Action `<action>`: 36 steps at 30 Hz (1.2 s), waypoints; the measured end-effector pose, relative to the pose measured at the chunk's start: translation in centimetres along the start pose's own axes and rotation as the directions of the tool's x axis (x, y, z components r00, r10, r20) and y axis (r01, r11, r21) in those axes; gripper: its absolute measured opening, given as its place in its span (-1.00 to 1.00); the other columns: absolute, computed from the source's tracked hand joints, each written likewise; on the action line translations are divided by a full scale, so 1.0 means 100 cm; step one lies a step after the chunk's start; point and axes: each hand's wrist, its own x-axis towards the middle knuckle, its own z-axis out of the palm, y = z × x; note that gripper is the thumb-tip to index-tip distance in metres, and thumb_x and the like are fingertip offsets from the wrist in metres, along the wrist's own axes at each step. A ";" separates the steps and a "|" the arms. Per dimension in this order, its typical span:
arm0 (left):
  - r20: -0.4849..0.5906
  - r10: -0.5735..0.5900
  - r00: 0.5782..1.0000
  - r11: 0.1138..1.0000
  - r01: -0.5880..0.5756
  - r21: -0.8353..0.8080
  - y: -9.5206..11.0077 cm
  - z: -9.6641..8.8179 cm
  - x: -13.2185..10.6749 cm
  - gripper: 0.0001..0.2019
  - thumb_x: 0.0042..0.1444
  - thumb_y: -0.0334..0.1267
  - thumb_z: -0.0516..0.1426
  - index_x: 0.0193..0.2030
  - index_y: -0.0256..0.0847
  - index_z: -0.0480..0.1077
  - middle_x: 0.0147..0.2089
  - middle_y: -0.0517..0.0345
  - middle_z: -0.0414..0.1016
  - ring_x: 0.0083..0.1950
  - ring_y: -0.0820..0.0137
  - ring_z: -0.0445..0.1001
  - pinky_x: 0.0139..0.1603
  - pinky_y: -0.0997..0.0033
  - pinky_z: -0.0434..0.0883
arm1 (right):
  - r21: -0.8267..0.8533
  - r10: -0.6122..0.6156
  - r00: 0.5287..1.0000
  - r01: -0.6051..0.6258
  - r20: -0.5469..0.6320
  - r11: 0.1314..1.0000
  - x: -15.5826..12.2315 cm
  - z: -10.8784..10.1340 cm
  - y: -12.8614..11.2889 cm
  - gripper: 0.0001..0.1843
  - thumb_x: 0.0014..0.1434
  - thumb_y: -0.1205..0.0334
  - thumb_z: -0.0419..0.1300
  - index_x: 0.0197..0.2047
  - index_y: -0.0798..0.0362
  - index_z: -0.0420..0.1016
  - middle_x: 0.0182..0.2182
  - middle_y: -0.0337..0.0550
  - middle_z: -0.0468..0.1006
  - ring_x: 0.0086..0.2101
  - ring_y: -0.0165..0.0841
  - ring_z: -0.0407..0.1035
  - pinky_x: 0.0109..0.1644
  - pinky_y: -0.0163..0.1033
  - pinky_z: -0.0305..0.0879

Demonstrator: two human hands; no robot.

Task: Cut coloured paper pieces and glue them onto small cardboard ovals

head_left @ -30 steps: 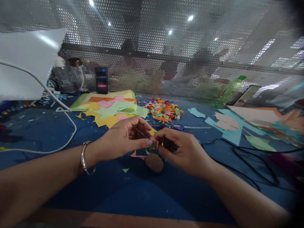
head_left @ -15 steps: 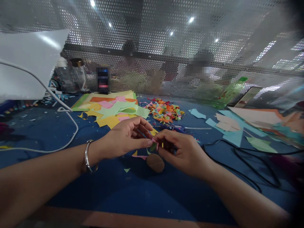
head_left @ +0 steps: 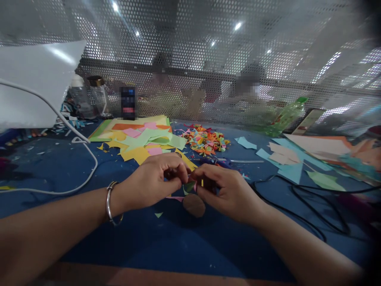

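Note:
My right hand (head_left: 228, 190) pinches a small folded piece of coloured paper (head_left: 189, 186), green and pink at its visible edges. Close against it, the curled fingers of my left hand (head_left: 162, 176) meet my right fingertips; what lies between the left fingers is hidden. Just under both hands a round brown disc (head_left: 194, 205) rests on the blue table. A pink paper strip (head_left: 175, 198) lies left of the disc, and a green paper scrap (head_left: 158, 215) sits nearer me.
Behind my hands lie stacked paper sheets (head_left: 139, 137) and a heap of small colourful folded paper pieces (head_left: 206, 140). Blue and pale paper pieces (head_left: 285, 155) and a black cable (head_left: 300, 198) are on the right. A white cable (head_left: 92, 159) curves at left; bottles (head_left: 99, 95) stand behind.
My left fingers have curled in and closed at the paper, where they were more stretched out before. My right hand has stayed nearly in place, still pinching the paper.

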 end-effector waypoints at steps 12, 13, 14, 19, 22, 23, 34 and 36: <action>0.070 -0.087 0.994 0.992 0.092 -0.086 0.001 -0.001 -0.003 -0.87 0.16 -0.23 0.19 -0.23 -0.24 0.42 -0.28 0.11 0.53 -0.30 0.41 0.51 -0.26 0.40 0.48 | 0.005 -0.003 1.000 0.003 -0.007 1.000 -0.001 0.001 0.001 -0.87 0.13 0.43 0.11 -0.26 0.06 0.42 -0.44 -0.27 0.47 -0.50 -0.49 0.29 -0.43 -0.40 0.21; 0.071 -0.087 0.994 0.992 0.094 -0.090 0.001 -0.001 -0.003 -0.87 0.15 -0.23 0.20 -0.24 -0.24 0.41 -0.28 0.11 0.53 -0.29 0.41 0.52 -0.25 0.40 0.48 | 0.005 -0.002 1.000 0.002 -0.007 1.000 -0.001 0.001 0.000 -0.87 0.13 0.43 0.11 -0.27 0.06 0.41 -0.45 -0.27 0.46 -0.50 -0.49 0.29 -0.43 -0.40 0.21; 0.072 -0.088 0.993 0.991 0.095 -0.096 0.001 0.000 -0.003 -0.87 0.14 -0.23 0.20 -0.24 -0.24 0.41 -0.28 0.12 0.53 -0.29 0.41 0.52 -0.24 0.40 0.48 | 0.006 -0.003 1.000 0.003 -0.007 1.000 -0.001 0.001 0.000 -0.88 0.13 0.43 0.10 -0.28 0.06 0.41 -0.45 -0.27 0.46 -0.50 -0.49 0.29 -0.43 -0.40 0.22; 0.083 -0.114 0.990 0.980 0.126 -0.154 -0.001 0.000 -0.001 -0.87 0.13 -0.25 0.22 -0.23 -0.24 0.41 -0.29 0.13 0.52 -0.30 0.42 0.51 -0.26 0.41 0.48 | 0.008 -0.012 1.000 0.012 -0.007 1.000 -0.001 0.000 0.000 -0.88 0.14 0.43 0.11 -0.26 0.06 0.40 -0.43 -0.26 0.46 -0.51 -0.50 0.28 -0.43 -0.40 0.22; 0.081 -0.118 0.990 0.973 0.132 -0.189 -0.003 0.000 0.000 -0.87 0.12 -0.24 0.22 -0.23 -0.23 0.41 -0.27 0.13 0.51 -0.30 0.43 0.50 -0.28 0.43 0.48 | 0.000 -0.016 1.000 0.016 -0.008 1.000 -0.001 0.000 0.000 -0.87 0.14 0.43 0.12 -0.25 0.05 0.41 -0.42 -0.25 0.48 -0.51 -0.50 0.29 -0.43 -0.40 0.22; 0.077 -0.116 0.990 0.973 0.129 -0.193 -0.004 0.000 0.000 -0.87 0.12 -0.25 0.22 -0.24 -0.23 0.41 -0.27 0.14 0.51 -0.30 0.43 0.50 -0.29 0.43 0.47 | -0.005 -0.016 1.000 0.016 -0.012 1.000 -0.001 0.000 0.000 -0.87 0.14 0.42 0.12 -0.24 0.05 0.41 -0.42 -0.25 0.49 -0.51 -0.50 0.29 -0.44 -0.40 0.22; 0.018 -0.015 1.000 0.999 0.016 -0.045 0.000 -0.001 -0.001 -0.95 0.12 -0.41 0.14 -0.28 -0.23 0.40 -0.23 0.12 0.54 -0.31 0.45 0.49 -0.30 0.45 0.44 | -0.016 -0.019 1.000 0.019 -0.012 1.000 -0.002 0.000 0.001 -0.91 0.15 0.41 0.13 -0.27 0.05 0.38 -0.44 -0.28 0.46 -0.53 -0.51 0.26 -0.45 -0.40 0.20; 0.002 0.070 0.998 0.997 -0.070 0.045 0.002 -0.001 -0.001 -0.91 0.10 -0.46 0.12 -0.33 -0.22 0.42 -0.19 0.10 0.55 -0.24 0.41 0.51 -0.22 0.40 0.44 | -0.018 -0.019 1.000 0.019 -0.011 1.000 -0.001 0.000 0.000 -0.91 0.13 0.42 0.12 -0.32 0.04 0.36 -0.45 -0.28 0.46 -0.52 -0.50 0.27 -0.45 -0.40 0.20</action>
